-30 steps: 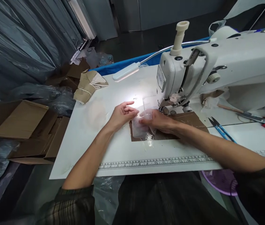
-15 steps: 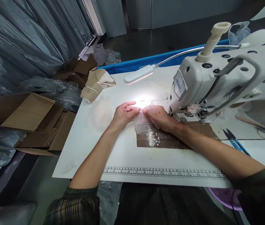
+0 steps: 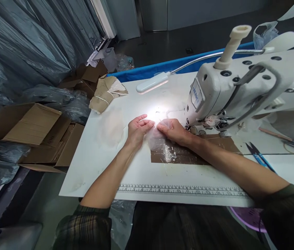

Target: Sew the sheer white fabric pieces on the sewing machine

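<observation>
Head view. The left hand (image 3: 138,129) lies palm up with fingers loosely spread, its fingertips touching the thin translucent pale fabric piece (image 3: 155,139). The right hand (image 3: 174,131) is closed in a pinch on the same piece at its upper edge. The piece rests on the white sewing table (image 3: 102,149), overlapping the left end of a brown taped cardboard patch (image 3: 188,156), just left of the white industrial sewing machine (image 3: 240,86). A white gooseneck lamp (image 3: 152,82) lights the spot. A printed ruler strip (image 3: 183,191) runs along the near table edge; blue-handled thread snips (image 3: 258,156) lie to the right.
</observation>
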